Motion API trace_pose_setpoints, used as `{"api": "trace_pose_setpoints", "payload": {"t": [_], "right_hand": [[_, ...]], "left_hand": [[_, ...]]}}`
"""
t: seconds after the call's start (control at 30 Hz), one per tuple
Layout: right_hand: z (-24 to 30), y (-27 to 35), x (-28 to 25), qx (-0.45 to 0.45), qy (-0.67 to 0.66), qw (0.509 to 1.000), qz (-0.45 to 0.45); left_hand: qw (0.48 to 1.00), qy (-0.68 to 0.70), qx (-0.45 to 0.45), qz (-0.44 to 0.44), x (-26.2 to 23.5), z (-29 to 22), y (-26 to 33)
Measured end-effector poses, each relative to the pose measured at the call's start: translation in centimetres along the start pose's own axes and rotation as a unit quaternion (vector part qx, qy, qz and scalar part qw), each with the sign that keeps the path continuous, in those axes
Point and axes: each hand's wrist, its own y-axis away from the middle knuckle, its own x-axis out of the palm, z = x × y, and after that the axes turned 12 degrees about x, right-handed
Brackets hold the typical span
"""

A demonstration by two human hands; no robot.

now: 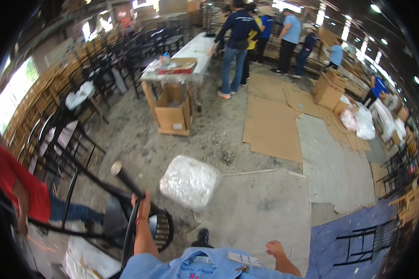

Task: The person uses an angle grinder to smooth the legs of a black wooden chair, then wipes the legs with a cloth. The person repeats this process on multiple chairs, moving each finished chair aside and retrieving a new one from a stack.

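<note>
My left hand (143, 204) grips a black wooden chair (128, 181) by its frame, near a leg with a pale end. The chair is lifted and tipped, its legs pointing outward, with a spindled back (164, 231) hanging beside my forearm. Low on the right, my right hand (274, 248) hangs by my side with curled fingers and nothing visible in it. On the floor ahead lies a squarish bundle (190, 181) in clear plastic wrap.
A person in a red shirt (21, 186) stands close on the left. Rows of black chairs (56, 135) line that side. Ahead is a white-topped workbench (195, 51) above a cardboard box (171, 111). Several people stand beyond. Flattened cardboard (271, 121) covers some floor; another black chair (365, 244) lies right.
</note>
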Motion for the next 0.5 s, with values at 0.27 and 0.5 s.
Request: {"api": "trace_pose_setpoints", "payload": {"t": [0.27,0.5], "right_hand": [[0.1,-5.3,-3.2,-0.082,0.357,0.931,-0.002],[5.2,-10.5,-4.9,-0.256,0.469,0.845,0.024]], "left_hand": [[0.997,-0.009,-0.011,-0.081,-15.1,-4.0,-5.1],[0.952,0.269,0.068,-0.128,-22.8,-14.3,-2.1]]}}
